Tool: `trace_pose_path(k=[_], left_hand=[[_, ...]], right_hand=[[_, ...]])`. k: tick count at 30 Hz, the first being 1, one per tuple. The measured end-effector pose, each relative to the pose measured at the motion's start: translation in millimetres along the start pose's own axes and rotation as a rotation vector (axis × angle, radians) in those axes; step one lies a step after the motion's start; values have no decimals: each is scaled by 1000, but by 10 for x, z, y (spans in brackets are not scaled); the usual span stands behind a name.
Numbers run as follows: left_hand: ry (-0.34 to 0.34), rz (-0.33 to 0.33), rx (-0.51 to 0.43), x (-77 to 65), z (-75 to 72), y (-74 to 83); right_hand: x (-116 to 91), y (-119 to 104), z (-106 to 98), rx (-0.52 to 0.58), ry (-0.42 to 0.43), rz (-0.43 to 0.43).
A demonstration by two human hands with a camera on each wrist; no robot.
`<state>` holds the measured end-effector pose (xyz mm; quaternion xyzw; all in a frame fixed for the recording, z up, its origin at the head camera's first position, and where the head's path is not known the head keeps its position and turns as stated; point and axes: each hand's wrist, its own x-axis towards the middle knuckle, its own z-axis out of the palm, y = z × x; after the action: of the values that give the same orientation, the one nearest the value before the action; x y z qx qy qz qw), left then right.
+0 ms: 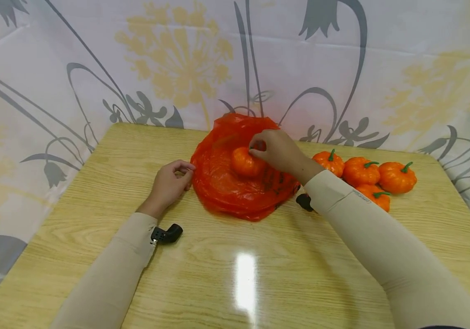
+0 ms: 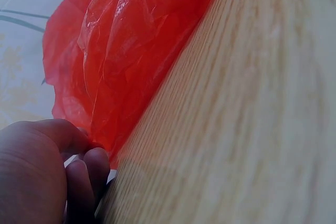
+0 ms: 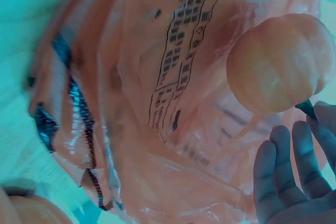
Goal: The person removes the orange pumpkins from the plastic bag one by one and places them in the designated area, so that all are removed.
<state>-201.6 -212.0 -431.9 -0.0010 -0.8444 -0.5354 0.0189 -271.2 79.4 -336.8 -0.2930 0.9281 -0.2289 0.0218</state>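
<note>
A thin red plastic bag (image 1: pixel 226 196) lies spread open on the table, its mouth facing up. My left hand (image 1: pixel 170 185) pinches the bag's left edge between thumb and fingers; the left wrist view shows the film (image 2: pixel 131 61) rising from those fingertips. Over the bag, my right hand (image 1: pixel 277 148) holds a small orange pumpkin (image 1: pixel 244 162) by its green stem. In the right wrist view the pumpkin (image 3: pixel 281 64) hangs within the bag's opening, its stem between thumb and forefinger. Whether it touches the bag's bottom I cannot tell.
Several more orange pumpkins with green stems (image 1: pixel 397 177) sit together right of the bag, partly behind my right forearm. A black wrist device (image 1: pixel 166 234) is on my left sleeve. Patterned cloth (image 1: pixel 169 55) hangs behind the wooden table (image 1: pixel 202 274).
</note>
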Motion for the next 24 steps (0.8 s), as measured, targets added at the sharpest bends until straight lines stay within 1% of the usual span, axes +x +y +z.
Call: trace_pose_path(k=[6,10,18,24], left_hand=[[-8,-8,-8,-1,8,14],[-8,-12,-5,-6,13,23],[-3,-11,3,-3,28,25],[0,-8,11,-14,24,36]], right_hand=[[-208,-27,-55,39,38,-31],[-361,-43,-92,67,91,-69],[-732,-72,-168,123,185,-106],[-1030,-75,-212,95,332,-166]])
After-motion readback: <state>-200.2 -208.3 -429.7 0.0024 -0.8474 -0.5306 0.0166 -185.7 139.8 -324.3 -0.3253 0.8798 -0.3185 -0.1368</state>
